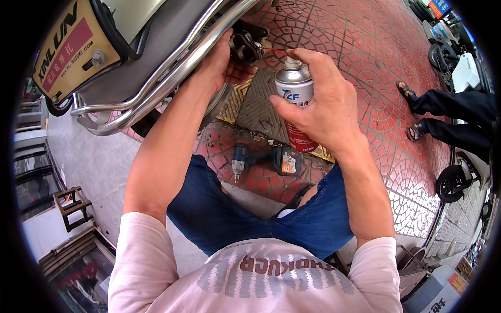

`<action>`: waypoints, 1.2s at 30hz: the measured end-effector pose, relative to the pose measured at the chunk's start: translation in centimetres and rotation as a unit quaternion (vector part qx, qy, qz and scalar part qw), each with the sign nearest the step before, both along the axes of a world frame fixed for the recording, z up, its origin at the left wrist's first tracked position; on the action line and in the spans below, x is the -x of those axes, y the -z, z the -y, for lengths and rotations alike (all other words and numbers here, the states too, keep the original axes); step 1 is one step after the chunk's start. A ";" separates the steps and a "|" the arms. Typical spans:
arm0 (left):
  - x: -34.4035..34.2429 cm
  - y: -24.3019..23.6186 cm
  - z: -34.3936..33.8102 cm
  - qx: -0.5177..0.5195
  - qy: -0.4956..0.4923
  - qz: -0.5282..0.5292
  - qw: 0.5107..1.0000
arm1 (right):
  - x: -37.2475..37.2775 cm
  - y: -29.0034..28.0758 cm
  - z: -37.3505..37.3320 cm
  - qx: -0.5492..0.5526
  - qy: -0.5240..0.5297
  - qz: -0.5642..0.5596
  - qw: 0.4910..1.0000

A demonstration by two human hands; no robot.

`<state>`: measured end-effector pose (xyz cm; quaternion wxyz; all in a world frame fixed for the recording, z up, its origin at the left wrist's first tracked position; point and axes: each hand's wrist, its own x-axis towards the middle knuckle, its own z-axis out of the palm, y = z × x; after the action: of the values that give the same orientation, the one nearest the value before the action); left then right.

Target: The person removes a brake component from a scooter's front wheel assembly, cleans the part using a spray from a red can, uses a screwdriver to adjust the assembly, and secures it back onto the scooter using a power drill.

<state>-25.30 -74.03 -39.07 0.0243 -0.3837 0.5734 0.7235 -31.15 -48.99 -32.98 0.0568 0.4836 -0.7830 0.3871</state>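
Observation:
My right hand (330,99) is wrapped round a white and red aerosol can (294,76) with a silver top, its index finger on the nozzle. From the nozzle a thin red straw (274,51) points left and reaches a dark metal part, apparently a brake caliper (245,48). My left hand (222,65) grips that caliper beside the motorcycle's (172,57) rear end, under the chrome rail (180,65). Its fingers are partly hidden behind the part. Whether spray is coming out does not show.
A cordless impact wrench (239,160) with a battery (286,160) lies on red paving between my knees. Beyond it is a ridged, yellow-edged ramp plate (262,107). A person in dark trousers (454,109) stands at the right, near parked scooters (454,182). A small wooden stool (73,208) stands left.

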 end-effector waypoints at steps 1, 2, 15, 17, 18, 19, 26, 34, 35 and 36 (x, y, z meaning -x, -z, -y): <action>0.0 0.1 0.0 -0.001 0.000 -0.001 1.000 | 0.1 -0.1 0.0 -0.004 0.000 -0.002 1.000; 0.1 0.1 0.1 -0.001 0.005 0.000 1.000 | 0.2 -0.2 -0.1 -0.007 0.000 -0.003 1.000; -0.3 5.4 -0.3 0.084 -0.005 0.014 0.996 | 4.8 -0.4 -2.8 0.055 0.027 0.092 0.994; -0.1 6.9 1.0 0.109 -0.018 0.031 0.993 | 4.8 -0.5 -2.7 0.066 0.031 0.108 0.991; 0.0 7.7 1.6 0.123 -0.025 0.039 0.991 | 4.9 -0.5 -2.6 0.071 0.034 0.116 0.990; 0.2 7.9 2.0 0.107 -0.014 0.037 0.993 | 5.0 -0.7 -2.7 0.063 0.033 0.137 0.988; 0.9 9.5 1.9 0.081 -0.107 -0.009 0.991 | 4.8 -0.3 -2.6 0.057 0.045 0.125 0.990; 1.2 10.1 1.3 0.069 -0.155 -0.031 0.985 | 5.1 -0.7 -2.8 0.057 0.056 0.181 0.980; 1.2 10.1 1.4 0.083 -0.156 -0.023 0.984 | 5.2 -0.7 -2.8 0.059 0.058 0.187 0.979; 1.3 9.8 0.9 0.093 -0.154 -0.013 0.984 | 5.3 -0.6 -2.9 0.057 0.063 0.196 0.977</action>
<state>-26.63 -74.91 -48.89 -0.1308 -0.4585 0.5725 0.6670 -36.47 -46.07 -32.37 -0.0455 0.3440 -0.7845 0.5140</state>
